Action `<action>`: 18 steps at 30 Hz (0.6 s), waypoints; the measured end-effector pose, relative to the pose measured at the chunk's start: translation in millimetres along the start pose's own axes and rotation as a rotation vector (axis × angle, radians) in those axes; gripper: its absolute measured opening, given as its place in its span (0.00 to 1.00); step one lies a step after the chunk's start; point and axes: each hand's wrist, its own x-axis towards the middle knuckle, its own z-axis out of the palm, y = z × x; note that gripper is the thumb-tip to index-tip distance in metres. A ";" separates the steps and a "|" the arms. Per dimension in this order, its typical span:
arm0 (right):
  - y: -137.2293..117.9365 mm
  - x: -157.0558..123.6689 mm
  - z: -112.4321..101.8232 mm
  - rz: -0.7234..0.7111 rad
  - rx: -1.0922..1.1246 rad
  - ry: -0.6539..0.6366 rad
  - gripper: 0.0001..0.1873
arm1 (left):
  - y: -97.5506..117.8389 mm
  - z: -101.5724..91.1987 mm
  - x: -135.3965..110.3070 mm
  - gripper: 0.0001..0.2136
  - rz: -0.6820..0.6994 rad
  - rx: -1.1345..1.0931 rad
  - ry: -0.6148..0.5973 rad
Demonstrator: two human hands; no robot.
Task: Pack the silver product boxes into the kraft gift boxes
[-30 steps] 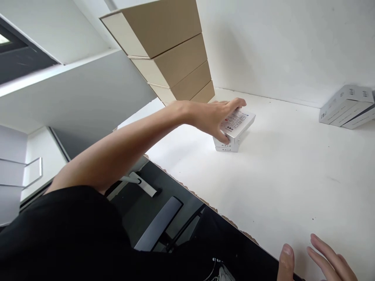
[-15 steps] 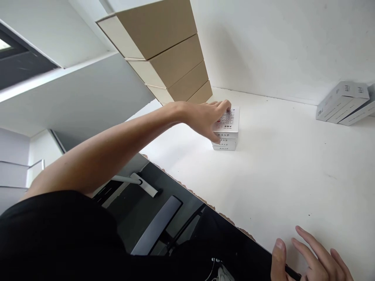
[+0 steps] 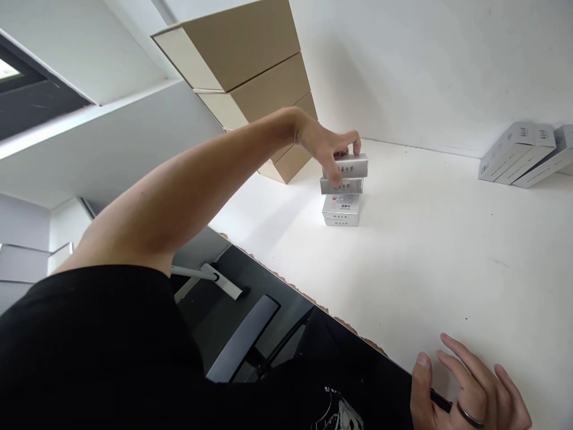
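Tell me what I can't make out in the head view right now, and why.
In the head view:
Left hand: some fingers, hidden behind the hand itself.
Upper silver boxes: lettering, too small and blurred.
Right hand: wrist, cut off by the bottom edge.
Rightmost grey box: far end, cut off by the right edge.

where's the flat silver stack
In the head view, slightly right of centre, the flat stack sits just below silver boxes held in the left hand.
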 end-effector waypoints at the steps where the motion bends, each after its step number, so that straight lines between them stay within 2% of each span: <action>1: -0.4 -0.1 -0.4 0.002 -0.001 -0.005 0.13 | -0.3 -5.2 2.5 0.50 -0.002 -0.031 -0.026; 4: -1.1 -0.4 -0.6 0.002 -0.009 -0.014 0.12 | -1.7 -14.0 7.6 0.55 -0.018 -0.069 -0.090; 8: -1.3 -0.3 0.3 0.009 -0.009 0.004 0.12 | -3.8 -13.8 7.9 0.58 -0.049 -0.100 -0.086; 14: -1.3 -0.8 0.5 -0.007 -0.026 -0.010 0.12 | -0.8 -5.2 1.3 0.55 -0.009 -0.044 -0.042; 18: 0.0 -0.9 1.1 -0.022 -0.023 -0.004 0.12 | 5.7 9.1 -4.1 0.57 -0.078 0.081 0.017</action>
